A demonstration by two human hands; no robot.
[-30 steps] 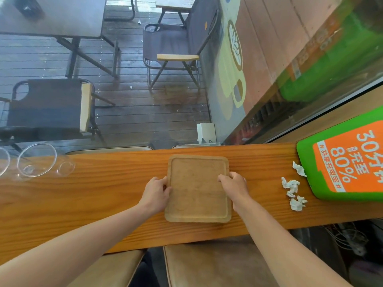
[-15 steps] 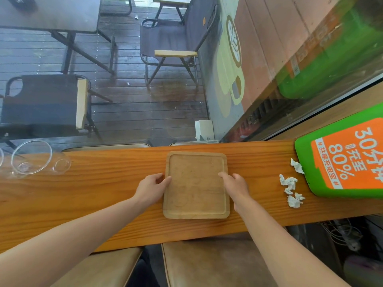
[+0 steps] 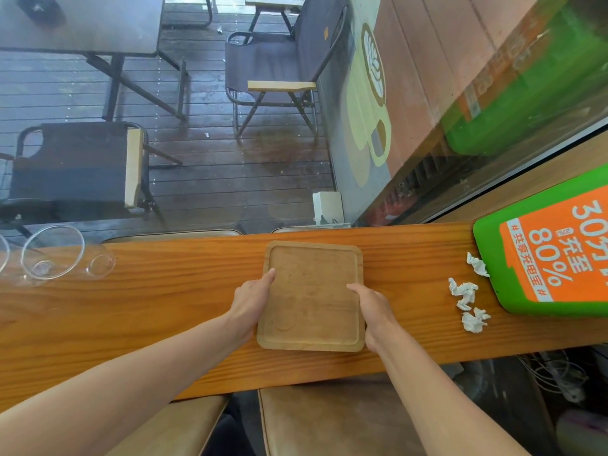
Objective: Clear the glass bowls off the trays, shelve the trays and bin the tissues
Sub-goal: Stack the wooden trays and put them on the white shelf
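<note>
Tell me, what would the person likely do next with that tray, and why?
Probably lift the tray off the counter to shelve it. Left hand and right hand grip its two sides, nothing lies on it, and the bowls already sit apart at the left. The tissues wait on the right.

Café: window counter [image 3: 164, 307], patio chairs [image 3: 276, 74] (power-bank kiosk [image 3: 552, 251]).

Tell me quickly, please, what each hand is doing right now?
Left hand: gripping the left edge of the tray.
Right hand: gripping the tray's right edge.
</note>
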